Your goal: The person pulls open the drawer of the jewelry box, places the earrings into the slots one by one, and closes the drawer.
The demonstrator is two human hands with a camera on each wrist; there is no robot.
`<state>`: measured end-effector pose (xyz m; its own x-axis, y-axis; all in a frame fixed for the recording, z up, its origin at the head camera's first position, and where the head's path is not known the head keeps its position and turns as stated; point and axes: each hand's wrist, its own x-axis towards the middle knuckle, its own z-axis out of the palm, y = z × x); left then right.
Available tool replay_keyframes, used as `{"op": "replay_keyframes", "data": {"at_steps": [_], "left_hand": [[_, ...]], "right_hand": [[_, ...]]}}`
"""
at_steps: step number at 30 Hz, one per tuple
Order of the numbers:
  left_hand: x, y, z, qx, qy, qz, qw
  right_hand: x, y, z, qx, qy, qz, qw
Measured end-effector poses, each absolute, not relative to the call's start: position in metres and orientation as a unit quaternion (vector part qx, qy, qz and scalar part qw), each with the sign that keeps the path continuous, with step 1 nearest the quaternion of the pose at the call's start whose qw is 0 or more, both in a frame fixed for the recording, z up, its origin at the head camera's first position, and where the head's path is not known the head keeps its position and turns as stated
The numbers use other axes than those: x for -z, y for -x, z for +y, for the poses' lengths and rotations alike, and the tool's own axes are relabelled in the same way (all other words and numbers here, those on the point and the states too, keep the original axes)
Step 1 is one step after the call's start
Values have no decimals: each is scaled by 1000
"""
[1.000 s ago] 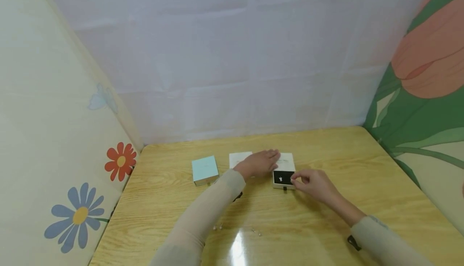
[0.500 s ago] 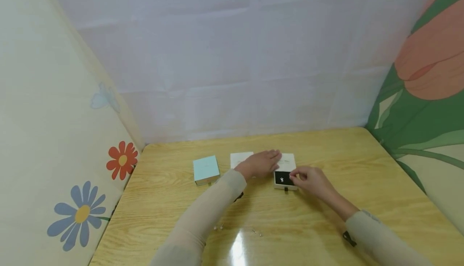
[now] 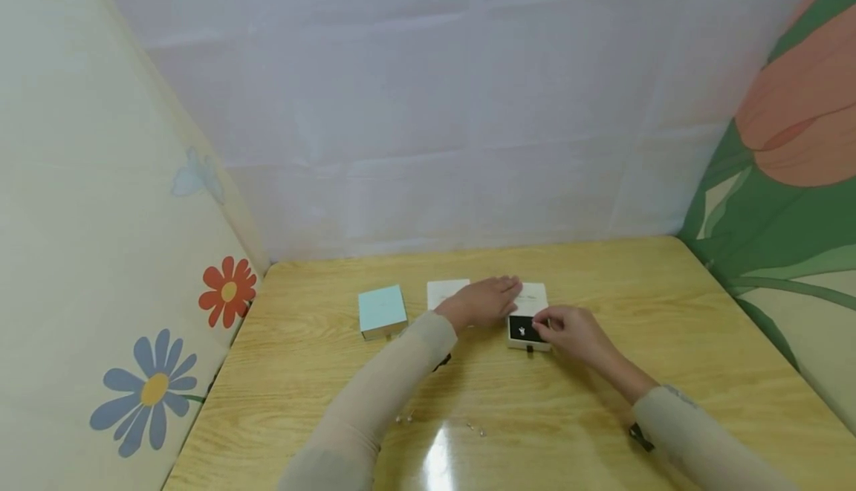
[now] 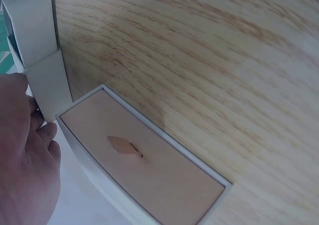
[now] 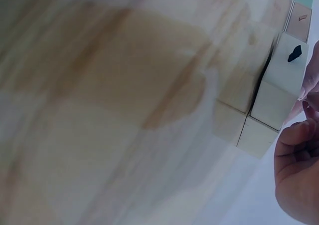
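A small white drawer box point(image 3: 531, 299) stands on the table, its drawer pulled out toward me and showing a black insert point(image 3: 517, 322). One small silvery earring point(image 3: 522, 331) sits on the left part of that insert. My left hand point(image 3: 483, 301) rests on the left side of the box's top, fingers stretched out. At the insert's right side, my right hand point(image 3: 574, 333) pinches a tiny earring between thumb and fingertip; only a thin shiny bit of this earring point(image 5: 301, 100) shows in the right wrist view.
Left of the open box is another white box point(image 3: 446, 292), partly under my left hand. Its pinkish front point(image 4: 149, 160) carries a pull tab. A light blue box point(image 3: 382, 310) stands farther left. Small earrings point(image 3: 404, 419) and further earrings point(image 3: 476, 429) lie on the wooden table point(image 3: 301, 372).
My right hand has shifted slightly left and up, farther over the black insert. My left hand has stayed on the box. The view has drifted a little.
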<state>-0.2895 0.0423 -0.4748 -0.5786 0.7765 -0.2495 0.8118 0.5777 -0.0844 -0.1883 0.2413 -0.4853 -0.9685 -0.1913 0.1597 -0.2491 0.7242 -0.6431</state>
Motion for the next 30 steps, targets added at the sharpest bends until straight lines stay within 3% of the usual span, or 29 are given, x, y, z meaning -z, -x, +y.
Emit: {"op": "replay_keyframes", "data": {"at_steps": [30], "left_hand": [[471,287,43,95,-445,885,101]], "right_hand": [[490,196,241,-331,-134,-934,26]]}}
